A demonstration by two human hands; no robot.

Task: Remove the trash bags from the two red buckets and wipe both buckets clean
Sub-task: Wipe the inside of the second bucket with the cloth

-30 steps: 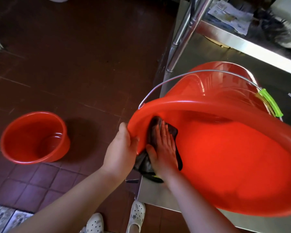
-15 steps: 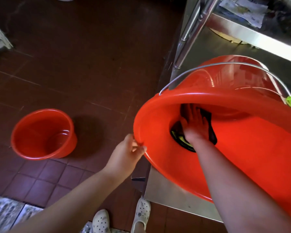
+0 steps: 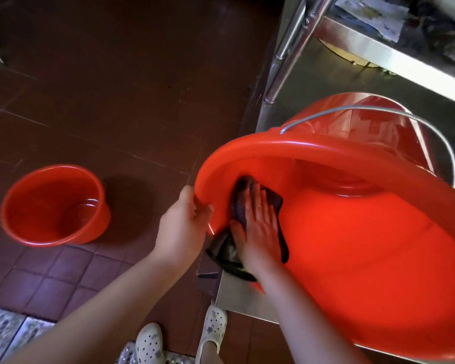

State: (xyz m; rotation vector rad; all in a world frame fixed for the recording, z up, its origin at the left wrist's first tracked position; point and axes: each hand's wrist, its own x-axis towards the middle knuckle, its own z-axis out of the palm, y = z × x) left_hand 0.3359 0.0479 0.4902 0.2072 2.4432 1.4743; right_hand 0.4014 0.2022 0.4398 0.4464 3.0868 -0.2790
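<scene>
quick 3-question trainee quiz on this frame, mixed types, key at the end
1. True or false: the left hand grips the rim of the tilted red bucket.
2. Multiple choice: the right hand presses the dark cloth against
A. the bucket's inner wall near the rim
B. the steel table top
C. the floor tiles
3. Fill in: the second red bucket stands upright on the ____.

Key: 1 true; 2 A; 3 floor
</scene>
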